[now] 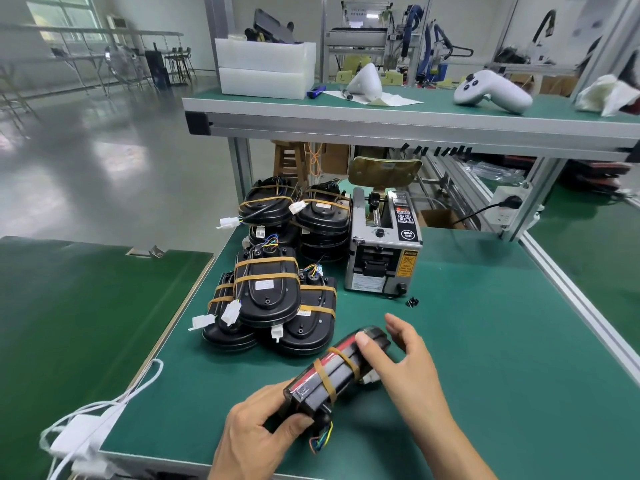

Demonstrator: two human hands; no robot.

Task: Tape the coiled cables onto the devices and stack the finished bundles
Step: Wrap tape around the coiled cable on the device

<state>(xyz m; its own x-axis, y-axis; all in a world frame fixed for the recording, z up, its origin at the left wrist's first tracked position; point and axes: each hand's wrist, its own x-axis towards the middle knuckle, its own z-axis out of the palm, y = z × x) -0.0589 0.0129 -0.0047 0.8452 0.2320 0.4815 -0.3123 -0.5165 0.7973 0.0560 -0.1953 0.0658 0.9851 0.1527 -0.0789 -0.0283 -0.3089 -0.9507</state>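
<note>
- The black oval plastic device with a red edge stripe and two tan tape bands [332, 375] is held on its side just above the green-matted counter [485, 341], at the near edge, in front of the stacks.
- The left hand [256, 434] has its grip clamped round the near end of the device, thumb across the front, where loose coloured wires hang out.
- The right hand [398, 355] grips the far end, thumb pressing on top beside the tape; the fingers curl behind, and how firmly they close cannot be told.
- Both tape bands appear to be wrapped round already, so the step in hand looks like smoothing them down and moving the bundle to a stack.
- To do it well, run the thumb along each band so the ends lie flat over the coiled cable, and keep the white connector [370, 377] tucked clear of the tape.
- The near pile of taped black bundles [273, 299] sits just ahead to the left; a taller pile [294, 213] stands behind it, beside the grey automatic tape dispenser [384, 244].
- Lay the bundle flat side down on the lower pile, aligned with those beneath, so it does not slide off.
- Keep the dangling wires from catching under it.
</note>
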